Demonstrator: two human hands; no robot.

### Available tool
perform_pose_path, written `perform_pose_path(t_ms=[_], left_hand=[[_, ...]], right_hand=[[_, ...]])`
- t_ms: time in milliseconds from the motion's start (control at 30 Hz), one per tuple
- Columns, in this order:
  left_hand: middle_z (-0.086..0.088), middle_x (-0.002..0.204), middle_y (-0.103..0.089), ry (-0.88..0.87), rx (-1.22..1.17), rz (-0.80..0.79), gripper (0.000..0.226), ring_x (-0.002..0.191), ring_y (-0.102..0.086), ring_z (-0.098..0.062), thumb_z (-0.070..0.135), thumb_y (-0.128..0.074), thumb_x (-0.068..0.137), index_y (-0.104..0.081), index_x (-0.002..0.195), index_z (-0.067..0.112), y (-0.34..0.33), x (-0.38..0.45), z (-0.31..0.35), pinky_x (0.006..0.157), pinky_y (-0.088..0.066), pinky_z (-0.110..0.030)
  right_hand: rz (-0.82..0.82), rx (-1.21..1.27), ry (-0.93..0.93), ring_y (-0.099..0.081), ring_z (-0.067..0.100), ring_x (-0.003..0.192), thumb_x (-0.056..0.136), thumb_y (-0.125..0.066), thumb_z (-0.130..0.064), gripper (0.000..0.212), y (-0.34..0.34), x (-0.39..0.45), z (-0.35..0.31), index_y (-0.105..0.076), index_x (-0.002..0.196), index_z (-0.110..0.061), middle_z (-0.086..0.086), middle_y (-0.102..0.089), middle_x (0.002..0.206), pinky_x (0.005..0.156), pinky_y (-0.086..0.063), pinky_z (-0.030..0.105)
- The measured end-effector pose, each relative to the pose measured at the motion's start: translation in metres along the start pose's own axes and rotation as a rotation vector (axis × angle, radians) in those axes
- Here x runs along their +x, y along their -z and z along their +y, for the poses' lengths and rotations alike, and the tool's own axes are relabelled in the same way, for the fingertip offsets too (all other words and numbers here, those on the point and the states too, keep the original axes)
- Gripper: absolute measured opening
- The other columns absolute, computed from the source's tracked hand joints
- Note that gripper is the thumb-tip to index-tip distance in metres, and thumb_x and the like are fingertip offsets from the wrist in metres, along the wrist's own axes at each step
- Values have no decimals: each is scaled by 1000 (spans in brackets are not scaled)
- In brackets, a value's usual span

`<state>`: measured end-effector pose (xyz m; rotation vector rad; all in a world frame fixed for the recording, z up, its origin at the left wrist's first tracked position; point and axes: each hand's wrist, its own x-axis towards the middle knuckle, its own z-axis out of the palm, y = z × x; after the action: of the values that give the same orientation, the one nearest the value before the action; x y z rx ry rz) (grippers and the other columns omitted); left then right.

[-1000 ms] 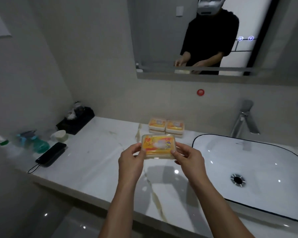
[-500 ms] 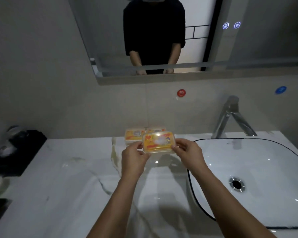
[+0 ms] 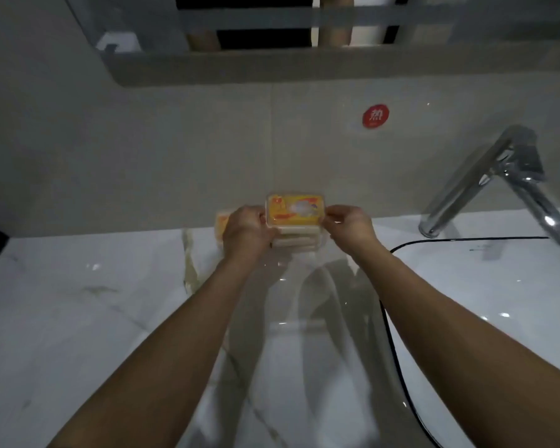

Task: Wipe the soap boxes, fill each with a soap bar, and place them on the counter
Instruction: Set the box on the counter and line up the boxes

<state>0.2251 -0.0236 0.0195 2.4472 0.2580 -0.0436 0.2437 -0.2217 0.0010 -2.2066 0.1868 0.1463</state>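
A clear soap box with a yellow-orange label is held level by its two short ends at the back of the white marble counter. My left hand pinches its left end and my right hand pinches its right end. The box sits on or just above a stack of similar soap boxes against the wall. Another soap box shows partly behind my left hand.
A white basin with a black rim lies to the right. A chrome tap stands behind it. A red round sticker is on the wall, and the mirror's lower edge runs above.
Both hands carried the soap box away from me to the back of the counter, over the other boxes. The camera tilted down and moved closer.
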Motion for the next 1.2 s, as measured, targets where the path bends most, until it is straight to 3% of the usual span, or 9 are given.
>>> perform_pose_path(t_ms=[133, 233, 367, 467, 600, 767, 1000, 1100, 1200], left_hand=[[-11, 105, -68, -1, 113, -37, 30, 96, -63, -30, 32, -82, 76, -72, 93, 10, -15, 29, -6, 71, -45, -31], [-11, 106, -63, -24, 147, -33, 30, 96, -62, -31, 32, -82, 75, -72, 93, 11, -23, 35, -11, 71, -43, -31], [-9, 101, -59, -41, 167, -33, 26, 93, -62, -31, 33, -79, 76, -73, 94, 16, -30, 36, -18, 66, -38, -29], [-8, 103, -59, -78, 168, -28, 33, 95, -62, -29, 36, -81, 75, -74, 103, 20, -33, 36, -20, 71, -44, -30], [-9, 103, -58, -99, 211, -24, 30, 96, -61, -30, 37, -78, 77, -72, 100, 19, -34, 39, -21, 72, -46, -32], [-9, 106, -58, -105, 248, -20, 30, 96, -61, -30, 39, -77, 79, -71, 99, 17, -36, 40, -21, 68, -42, -31], [-14, 116, -58, -166, 293, 8, 42, 107, -58, -35, 35, -78, 75, -69, 111, 16, -19, 40, -27, 84, -50, -39], [-15, 125, -54, -108, 387, 65, 58, 114, -52, -37, 38, -78, 74, -61, 126, 21, 2, 39, -51, 92, -45, -40], [-15, 128, -53, -21, 390, -34, 76, 116, -53, -38, 42, -85, 70, -51, 136, 25, 15, 34, -78, 94, -46, -42]], right_hand=[[19, -57, -11, -66, 28, 106, 93, -67, -24, 25, -13, 22, 13, -73, 109, -6, 13, -74, 110, 89, -49, 32], [28, -72, -16, -66, 31, 103, 92, -66, -23, 22, -17, 29, 18, -73, 103, -5, 15, -74, 105, 90, -51, 38], [30, -73, -15, -68, 22, 100, 90, -71, -25, 18, -18, 35, 20, -76, 104, -15, 2, -75, 100, 82, -46, 25], [39, -18, -35, -70, 25, 98, 90, -71, -24, 19, -16, 35, 24, -76, 107, -15, -2, -71, 94, 91, -55, 40], [8, 13, -30, -70, 26, 101, 93, -69, -24, 21, -15, 32, 24, -74, 112, -16, 2, -73, 105, 94, -55, 48], [3, -85, 39, -70, 12, 85, 84, -77, -20, 32, -11, 23, 21, -73, 116, -22, -3, -73, 113, 86, -50, 24], [37, -209, 69, -72, 21, 95, 79, -82, -16, 41, -16, 22, 14, -70, 118, -11, 6, -73, 116, 95, -54, 36], [18, -278, 53, -70, 24, 101, 79, -83, -21, 45, -18, 23, 18, -68, 120, -10, 8, -72, 118, 97, -52, 38], [-1, -325, 42, -68, 29, 106, 79, -84, -24, 47, -23, 22, 21, -67, 120, -8, 10, -71, 118, 97, -52, 42]])
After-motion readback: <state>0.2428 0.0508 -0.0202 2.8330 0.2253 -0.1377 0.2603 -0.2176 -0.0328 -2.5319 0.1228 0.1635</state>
